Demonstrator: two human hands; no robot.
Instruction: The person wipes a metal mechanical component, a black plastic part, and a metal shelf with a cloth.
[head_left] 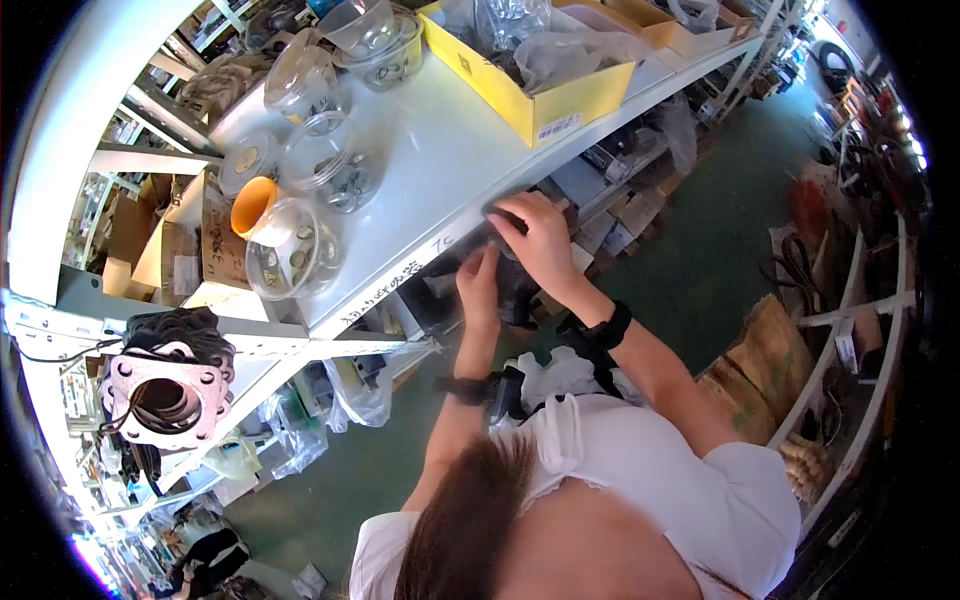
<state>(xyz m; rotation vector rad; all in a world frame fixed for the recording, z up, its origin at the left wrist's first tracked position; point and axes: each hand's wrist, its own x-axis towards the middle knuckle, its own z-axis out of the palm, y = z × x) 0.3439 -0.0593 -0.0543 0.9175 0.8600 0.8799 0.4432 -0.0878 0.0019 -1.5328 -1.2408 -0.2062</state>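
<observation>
Just off the shelf's front edge, both my hands are raised close together. My right hand [541,240] is closed, thumb and fingers brought together around a small dark thing at their tips, too small to name. Below it and to the left, my left hand [479,290] is closed too, its thumb and forefinger drawn together. What it holds, if anything, is hidden. Nearest to both is the white shelf [425,180]. On its left part stand clear plastic tubs [330,165] with small round parts inside, and an orange cup [254,206] leans among them.
A yellow box [575,108] full of plastic bags stands farther along the shelf. Pinkish flange gaskets [165,395] hang at the shelf's left corner post. Cardboard boxes [215,235] sit behind the tubs. Lower shelves hold bagged goods [358,392]. A brown sack [765,355] rests at right.
</observation>
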